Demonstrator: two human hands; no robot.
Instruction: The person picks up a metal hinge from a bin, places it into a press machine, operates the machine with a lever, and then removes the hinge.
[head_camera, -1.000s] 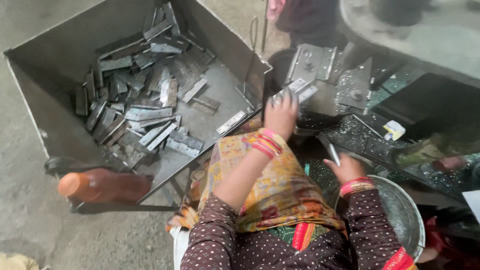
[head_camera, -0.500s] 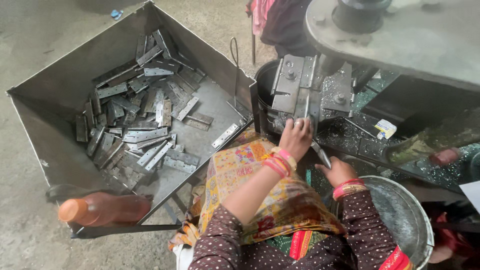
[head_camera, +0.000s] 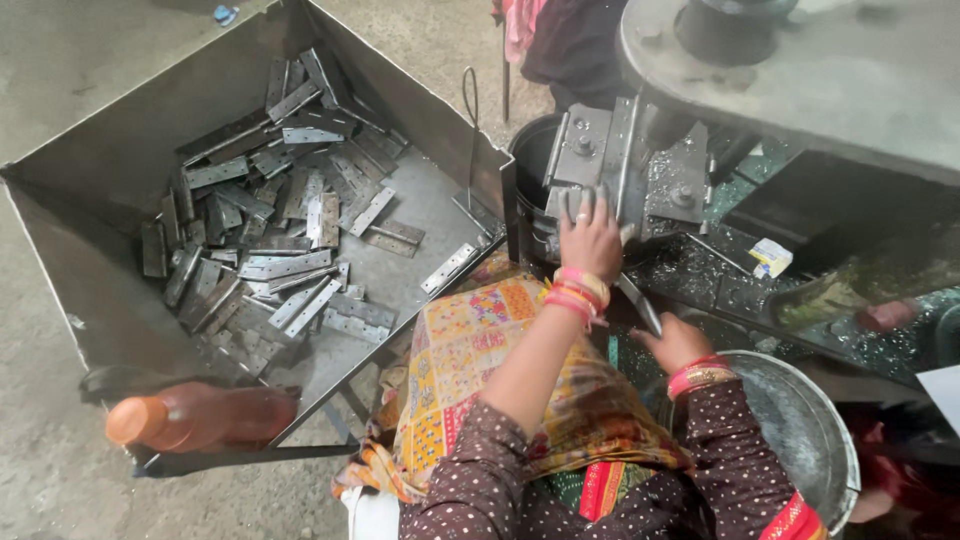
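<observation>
The left hand (head_camera: 592, 238) lay flat against the steel fixture (head_camera: 610, 170) of the press, its fingers (head_camera: 583, 205) spread upward over the lower edge of the plates; whether they pinched a small part beneath them could not be told. The right hand (head_camera: 676, 343) was clenched round one end of a thin metal strip (head_camera: 638, 303), a hinge leaf by its look. The strip's long axis ran on a slant, its free end pointing up and to the left toward the wrist of the left hand, its held end lower and to the right. It sat between the two hands, just under the fixture and above the dark, swarf-strewn desk (head_camera: 740, 290).

To the left stood a large open metal bin (head_camera: 120, 160) holding a loose heap of hinge leaves (head_camera: 270, 240) lying at all angles. An orange-capped bottle (head_camera: 200, 418) rested at the bin's near corner. A round metal bowl (head_camera: 810, 440) sat beside the right forearm.
</observation>
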